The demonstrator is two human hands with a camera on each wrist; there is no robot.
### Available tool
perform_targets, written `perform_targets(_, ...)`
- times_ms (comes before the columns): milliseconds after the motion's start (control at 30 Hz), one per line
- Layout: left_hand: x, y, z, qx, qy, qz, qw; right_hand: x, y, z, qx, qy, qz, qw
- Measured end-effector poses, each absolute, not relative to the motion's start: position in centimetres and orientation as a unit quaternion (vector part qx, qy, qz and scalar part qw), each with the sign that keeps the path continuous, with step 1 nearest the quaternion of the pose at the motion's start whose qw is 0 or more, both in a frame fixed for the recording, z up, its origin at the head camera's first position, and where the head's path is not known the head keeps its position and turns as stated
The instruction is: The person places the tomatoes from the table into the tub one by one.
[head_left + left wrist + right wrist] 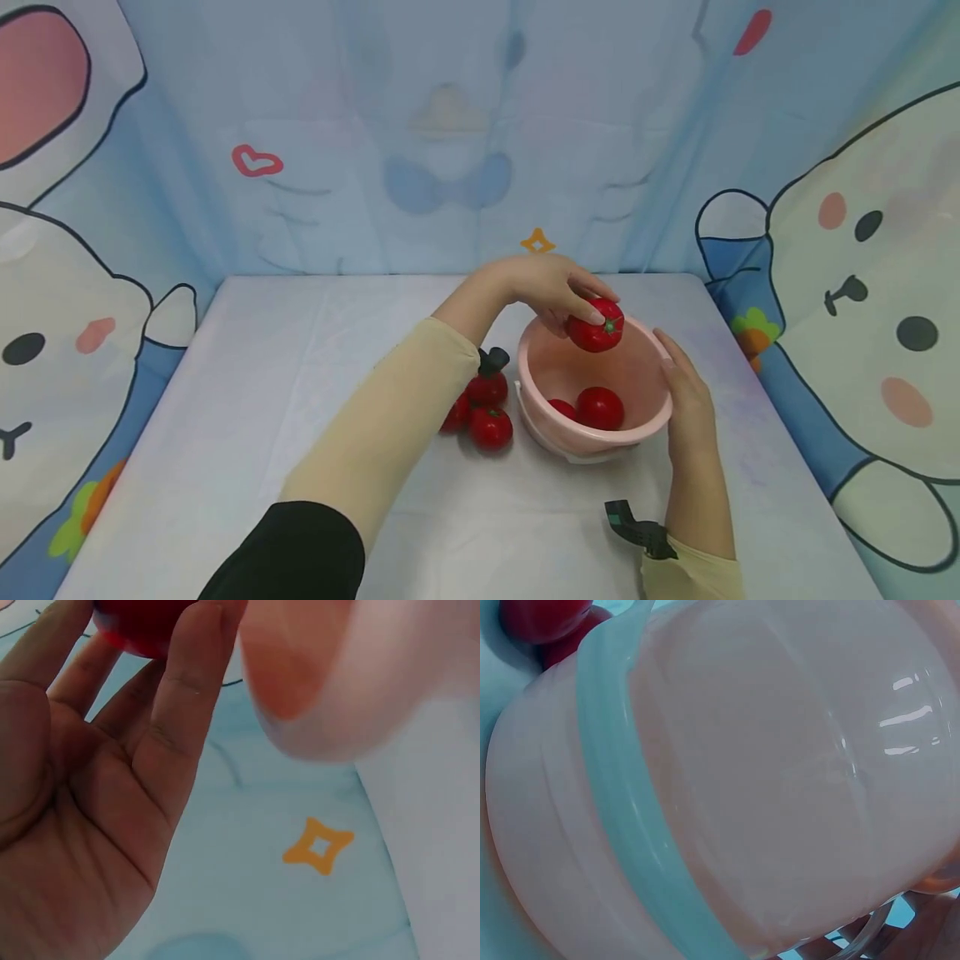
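My left hand [551, 287] pinches a red tomato [596, 327] by its sides, over the mouth of a pink bucket [536, 367]. The tomato's green stem end shows in the head view, and its underside appears at the top of the left wrist view. Inside the bucket lie a round tomato [600, 408] and a second one [561, 408], partly hidden by the rim. My right hand [686, 392] grips the bucket's right rim. The bucket leans towards me, and its side fills most of the right wrist view.
Several tomatoes [491, 429] sit on the white table [300, 367] just left of the bucket, partly hidden by the left sleeve [390, 425]. A black wrist mount [637, 529] juts from the right sleeve. A blue printed curtain [337, 108] hangs behind the table.
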State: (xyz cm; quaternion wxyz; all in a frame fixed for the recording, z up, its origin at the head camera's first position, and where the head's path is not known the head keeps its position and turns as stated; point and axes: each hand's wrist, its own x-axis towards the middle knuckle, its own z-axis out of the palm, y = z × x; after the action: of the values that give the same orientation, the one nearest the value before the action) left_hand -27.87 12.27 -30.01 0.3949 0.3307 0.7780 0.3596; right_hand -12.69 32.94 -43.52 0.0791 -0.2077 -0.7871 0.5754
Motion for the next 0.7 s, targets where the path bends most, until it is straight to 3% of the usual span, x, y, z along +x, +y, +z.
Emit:
perform_targets(400, -27.2, 16.0, -31.0, 0.379, 0.792, 0.231, 0.419, -12.7, 31.7, -43.9, -0.189, -0.784, 0.585, 0.090)
perform_targets(700, -26.3, 16.8, -32.6, 0.285, 0.794, 0.220, 0.490, -12.5, 30.9, -44.3, -0.173, -0.791, 0.581, 0.088)
